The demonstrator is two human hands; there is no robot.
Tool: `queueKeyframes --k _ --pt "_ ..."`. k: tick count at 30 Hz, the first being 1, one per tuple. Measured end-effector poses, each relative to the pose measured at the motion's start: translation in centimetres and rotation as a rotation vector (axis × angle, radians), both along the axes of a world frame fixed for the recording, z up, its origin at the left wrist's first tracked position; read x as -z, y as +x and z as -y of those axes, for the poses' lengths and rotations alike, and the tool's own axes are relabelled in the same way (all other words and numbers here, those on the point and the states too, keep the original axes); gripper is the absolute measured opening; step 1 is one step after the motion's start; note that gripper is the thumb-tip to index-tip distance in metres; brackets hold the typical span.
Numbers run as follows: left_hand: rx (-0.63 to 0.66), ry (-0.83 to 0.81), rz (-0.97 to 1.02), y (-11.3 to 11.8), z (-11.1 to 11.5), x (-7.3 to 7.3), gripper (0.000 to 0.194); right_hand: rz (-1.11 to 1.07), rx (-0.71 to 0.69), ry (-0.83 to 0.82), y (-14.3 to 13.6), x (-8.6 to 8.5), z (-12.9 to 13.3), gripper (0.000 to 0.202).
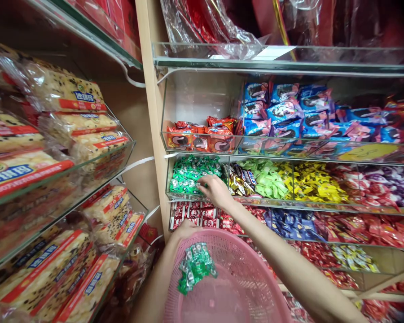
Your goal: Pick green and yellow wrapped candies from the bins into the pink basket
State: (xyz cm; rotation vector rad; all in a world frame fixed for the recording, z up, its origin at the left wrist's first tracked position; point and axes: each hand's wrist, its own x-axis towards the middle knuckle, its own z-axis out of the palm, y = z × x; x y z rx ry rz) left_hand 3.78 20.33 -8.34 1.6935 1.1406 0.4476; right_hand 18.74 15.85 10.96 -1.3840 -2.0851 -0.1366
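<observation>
My right hand (216,190) is at the green-wrapped candies (191,168) in the left compartment of a glass shelf, its fingers curled together at the pile. Whether a candy is between them is too small to make out. My left hand (187,228) grips the far left rim of a pink plastic basket (256,269) below the shelf. Inside the basket, against its left side, lies a small heap of green-wrapped candies (197,267).
Packaged puffed bars (70,89) fill glass shelves at the left. A wooden post (151,112) stands between them and the candy shelves. Blue snack packs (286,110) sit above; yellow candies (316,181) lie to the right. Glass shelf edges run in front.
</observation>
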Motion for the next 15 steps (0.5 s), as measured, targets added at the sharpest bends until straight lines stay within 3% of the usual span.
queueKeyframes --k 4,9,15 --pt "-0.007 0.011 -0.004 -0.1 -0.2 0.1 0.042 0.171 -0.025 -0.14 -0.2 -0.8 -1.8 0.019" --pt "-0.034 -0.013 -0.037 0.0 -0.2 0.2 0.04 0.19 -0.102 -0.233 -0.3 -1.0 -2.4 0.026" --pt "-0.045 -0.037 -0.027 -0.1 -0.1 0.1 0.04 0.2 -0.086 -0.294 -0.4 -1.5 -3.0 0.033"
